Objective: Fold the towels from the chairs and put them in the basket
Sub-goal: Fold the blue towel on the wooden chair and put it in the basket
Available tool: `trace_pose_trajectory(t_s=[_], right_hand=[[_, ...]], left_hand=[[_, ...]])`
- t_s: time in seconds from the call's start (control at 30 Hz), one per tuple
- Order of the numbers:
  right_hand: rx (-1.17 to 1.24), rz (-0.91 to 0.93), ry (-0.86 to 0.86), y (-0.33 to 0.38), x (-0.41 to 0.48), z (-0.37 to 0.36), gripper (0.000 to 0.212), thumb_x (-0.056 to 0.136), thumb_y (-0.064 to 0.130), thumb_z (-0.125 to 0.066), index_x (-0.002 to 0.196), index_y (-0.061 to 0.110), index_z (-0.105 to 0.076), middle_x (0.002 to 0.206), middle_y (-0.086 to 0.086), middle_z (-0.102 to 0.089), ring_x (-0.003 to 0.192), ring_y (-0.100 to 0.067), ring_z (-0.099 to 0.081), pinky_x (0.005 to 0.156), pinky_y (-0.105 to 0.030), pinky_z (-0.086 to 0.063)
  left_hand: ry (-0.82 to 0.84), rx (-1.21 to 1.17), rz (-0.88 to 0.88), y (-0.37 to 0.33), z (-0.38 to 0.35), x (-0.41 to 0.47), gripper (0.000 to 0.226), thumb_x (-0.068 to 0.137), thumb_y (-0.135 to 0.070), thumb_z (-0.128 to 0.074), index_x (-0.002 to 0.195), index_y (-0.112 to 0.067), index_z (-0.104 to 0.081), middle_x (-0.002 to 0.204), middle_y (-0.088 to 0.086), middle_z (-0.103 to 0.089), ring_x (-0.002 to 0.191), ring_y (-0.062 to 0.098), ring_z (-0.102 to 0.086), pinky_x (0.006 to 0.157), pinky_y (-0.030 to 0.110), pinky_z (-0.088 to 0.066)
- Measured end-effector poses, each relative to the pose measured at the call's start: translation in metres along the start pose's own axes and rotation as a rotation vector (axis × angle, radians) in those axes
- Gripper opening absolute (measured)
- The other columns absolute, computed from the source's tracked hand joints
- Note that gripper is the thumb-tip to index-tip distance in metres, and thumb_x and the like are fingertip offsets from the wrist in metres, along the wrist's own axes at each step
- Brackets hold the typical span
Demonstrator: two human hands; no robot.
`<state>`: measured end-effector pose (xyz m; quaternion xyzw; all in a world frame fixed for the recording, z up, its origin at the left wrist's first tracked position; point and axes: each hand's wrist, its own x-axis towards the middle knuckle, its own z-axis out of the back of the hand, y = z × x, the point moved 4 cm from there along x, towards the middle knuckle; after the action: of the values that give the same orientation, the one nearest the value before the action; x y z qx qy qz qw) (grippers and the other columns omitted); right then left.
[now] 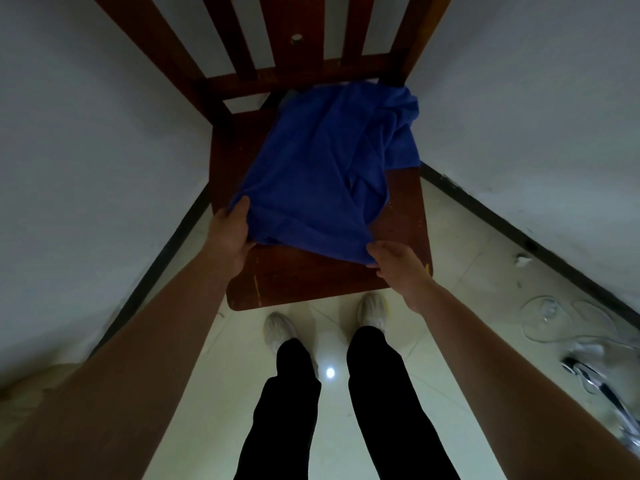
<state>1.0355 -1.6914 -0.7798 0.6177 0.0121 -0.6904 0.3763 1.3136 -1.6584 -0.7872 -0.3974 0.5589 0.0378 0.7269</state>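
A rumpled, creased royal-blue cloth towel [322, 171] lies on the dark red-brown wooden chair [311, 282] seat; the left hand [232, 233] and right hand [398, 265] each pinch a near corner.

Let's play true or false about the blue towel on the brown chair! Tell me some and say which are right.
1. The blue cloth towel lies on the seat of the brown wooden chair. True.
2. The left hand holds nothing. False: it grips the towel's near left corner.
3. The right hand pinches the towel's near right corner. True.
4. The towel is neatly folded into a small square. False: it lies spread out and rumpled.
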Motion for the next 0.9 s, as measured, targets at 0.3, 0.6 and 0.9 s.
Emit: trace_pose_trajectory(t_s=[0.3,0.6,0.9], right_hand=[[0.212,0.369,-0.262,0.140,-0.092,0.056,0.021,0.104,0.033,-0.045,0.109,0.020,-0.061,0.094,0.003,-0.063,0.086,-0.012,-0.062,0.084,-0.031,-0.056],[0.597,0.377,-0.319,0.173,-0.137,0.090,0.023,0.104,0.023,-0.053,0.125,0.017,-0.059,0.087,0.000,-0.062,0.069,-0.010,-0.059,0.058,-0.026,-0.051],[0.592,0.542,-0.226,0.247,-0.232,0.126,0.045,0.092,-0.008,-0.044,0.132,0.006,-0.061,0.110,-0.002,-0.061,0.102,-0.017,-0.061,0.086,-0.028,-0.058]], left_hand=[[-0.191,0.372,-0.375,-0.121,0.033,-0.112,0.043,0.087,-0.046,-0.069,0.106,-0.012,-0.051,0.106,0.009,-0.062,0.092,0.016,-0.062,0.076,0.030,-0.054],[0.012,0.588,-0.334,-0.136,0.036,-0.168,0.102,0.064,-0.062,-0.079,0.147,-0.026,-0.032,0.131,0.008,-0.050,0.109,0.017,-0.055,0.085,0.027,-0.049],[0.015,1.269,-1.016,-0.191,0.035,-0.264,0.053,0.074,-0.028,-0.083,0.116,-0.010,-0.055,0.115,0.013,-0.047,0.088,0.025,-0.058,0.073,0.039,-0.055]])
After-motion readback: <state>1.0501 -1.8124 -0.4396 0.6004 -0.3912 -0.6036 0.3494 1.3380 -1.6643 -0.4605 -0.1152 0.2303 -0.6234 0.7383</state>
